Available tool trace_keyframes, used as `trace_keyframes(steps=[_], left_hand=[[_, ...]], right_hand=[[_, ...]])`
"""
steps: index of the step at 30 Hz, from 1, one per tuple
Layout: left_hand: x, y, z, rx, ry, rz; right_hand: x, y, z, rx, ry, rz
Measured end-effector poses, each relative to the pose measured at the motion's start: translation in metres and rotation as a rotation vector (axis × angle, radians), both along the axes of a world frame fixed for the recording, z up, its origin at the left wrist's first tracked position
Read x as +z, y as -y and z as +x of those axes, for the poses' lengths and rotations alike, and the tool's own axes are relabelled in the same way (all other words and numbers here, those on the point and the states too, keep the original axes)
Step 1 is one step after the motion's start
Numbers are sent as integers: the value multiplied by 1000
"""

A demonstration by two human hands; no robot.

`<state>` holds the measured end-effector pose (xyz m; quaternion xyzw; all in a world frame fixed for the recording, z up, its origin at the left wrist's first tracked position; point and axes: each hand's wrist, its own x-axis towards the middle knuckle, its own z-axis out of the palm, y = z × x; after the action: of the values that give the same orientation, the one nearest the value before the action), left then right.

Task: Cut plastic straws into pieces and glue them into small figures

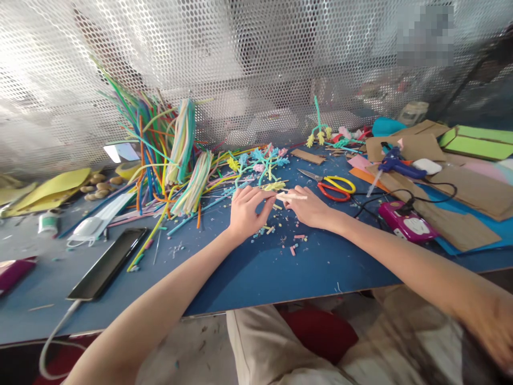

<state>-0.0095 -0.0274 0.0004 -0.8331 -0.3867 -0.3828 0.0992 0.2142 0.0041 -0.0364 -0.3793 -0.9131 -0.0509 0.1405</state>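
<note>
Near the middle of the blue table, my left hand (249,211) is closed, its thumb and fingers pinching the left end of a pale cream pipe cleaner piece (294,197). My right hand (310,206) is closed on the same piece from the right, the strip lying across its fingers. Just beyond my fingertips is a yellow fuzzy piece (273,186). Behind it lie turquoise stems with blue, pink and yellow fuzzy tips (262,160). Small cut bits (293,249) are scattered below my hands.
Scissors with red and yellow handles (336,187) lie right of my hands, near a blue glue gun (395,164), magenta box (406,222) and cardboard (473,190). Pipe cleaner bundles (182,144), a mask (98,216) and a cabled phone (108,263) are left. Perforated metal (264,69) stands behind.
</note>
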Motion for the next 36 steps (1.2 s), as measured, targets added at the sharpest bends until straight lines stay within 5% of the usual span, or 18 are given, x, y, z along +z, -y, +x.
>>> trace_keyframes(steps=[9, 18, 36], left_hand=[[-1, 0, -1, 8, -3, 4], [0, 0, -1, 6, -2, 19], [-1, -2, -2, -1, -5, 27]], right_hand=[[16, -10, 21, -81, -258, -46], [26, -7, 24, 8, -232, -173], [18, -8, 22, 12, -44, -86]])
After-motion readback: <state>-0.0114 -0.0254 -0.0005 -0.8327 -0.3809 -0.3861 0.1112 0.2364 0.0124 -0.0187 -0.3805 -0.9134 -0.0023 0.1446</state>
